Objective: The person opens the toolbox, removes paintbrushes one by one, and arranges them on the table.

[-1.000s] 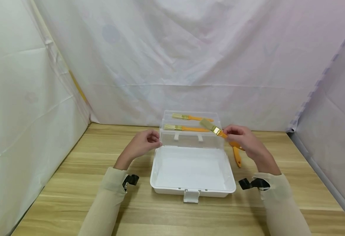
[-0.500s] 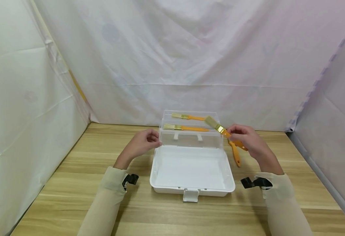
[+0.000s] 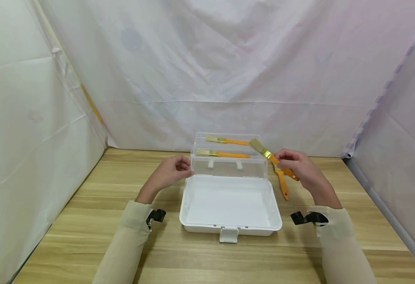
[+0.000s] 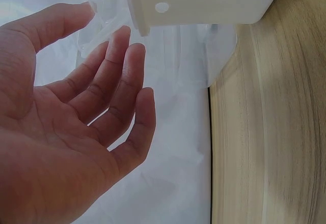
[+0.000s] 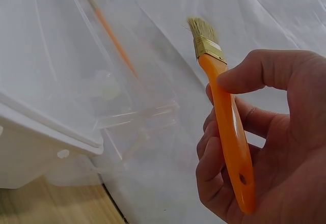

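A white box (image 3: 185, 215) stands on the table, its clear upper section (image 3: 194, 169) raised at the back. My right hand (image 3: 301, 169) holds a paintbrush (image 5: 232, 117) between thumb and fingers by its orange handle, bristles pointing up and left, beside the clear section. My left hand (image 3: 170, 171) is at the box's back left corner; in the left wrist view its fingers are loosely bent, with thumb and fingertips apart beside the clear plastic. Two more paintbrushes lie level in the clear section, a rear brush (image 3: 235, 142) and a front brush (image 3: 228, 154).
Another orange-handled brush (image 3: 282, 185) lies on the table right of the box, its upper part behind the held one. A white latch (image 3: 228, 235) hangs at the box's front. White cloth (image 3: 207, 79) surrounds the wooden table (image 3: 207, 260) at back and sides.
My right hand has drawn the held paintbrush a little to the right, away from the clear section. My left hand stays in place beside the box.
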`<state>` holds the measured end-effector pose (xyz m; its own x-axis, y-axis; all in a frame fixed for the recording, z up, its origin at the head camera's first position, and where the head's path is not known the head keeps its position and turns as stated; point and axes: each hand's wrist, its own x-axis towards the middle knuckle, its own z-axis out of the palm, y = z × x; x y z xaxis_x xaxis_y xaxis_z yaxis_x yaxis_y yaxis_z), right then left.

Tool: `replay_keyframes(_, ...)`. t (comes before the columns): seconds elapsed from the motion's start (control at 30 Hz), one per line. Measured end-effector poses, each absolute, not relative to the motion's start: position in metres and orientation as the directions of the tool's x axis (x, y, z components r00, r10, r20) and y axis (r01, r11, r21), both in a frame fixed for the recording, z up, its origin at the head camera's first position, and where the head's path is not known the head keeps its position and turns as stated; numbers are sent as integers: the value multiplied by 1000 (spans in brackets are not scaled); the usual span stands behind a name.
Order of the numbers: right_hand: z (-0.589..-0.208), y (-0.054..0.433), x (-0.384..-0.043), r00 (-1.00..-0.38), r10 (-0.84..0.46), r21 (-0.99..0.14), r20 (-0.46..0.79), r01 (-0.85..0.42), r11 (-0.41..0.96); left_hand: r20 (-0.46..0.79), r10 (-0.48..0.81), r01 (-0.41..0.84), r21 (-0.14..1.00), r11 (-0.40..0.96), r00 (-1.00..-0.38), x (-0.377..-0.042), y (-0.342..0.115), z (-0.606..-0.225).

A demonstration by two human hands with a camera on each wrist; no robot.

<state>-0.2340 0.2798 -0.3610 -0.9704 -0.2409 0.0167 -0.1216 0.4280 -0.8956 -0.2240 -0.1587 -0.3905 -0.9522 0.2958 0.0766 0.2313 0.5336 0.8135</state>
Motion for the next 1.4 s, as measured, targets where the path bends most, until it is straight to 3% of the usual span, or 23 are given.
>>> replay_keyframes(0.7, -374, 296, -242, -984, -176, -903, -36, -43, 428, 77, 294, 230, 816, 531, -953, -225, -160, -392)
replay_keyframes(1.4, -400, 330, -258, -981, -87, -902, -173, 122, 415, 85, 299, 238, 819, 522, -950, -225, -159, -392)
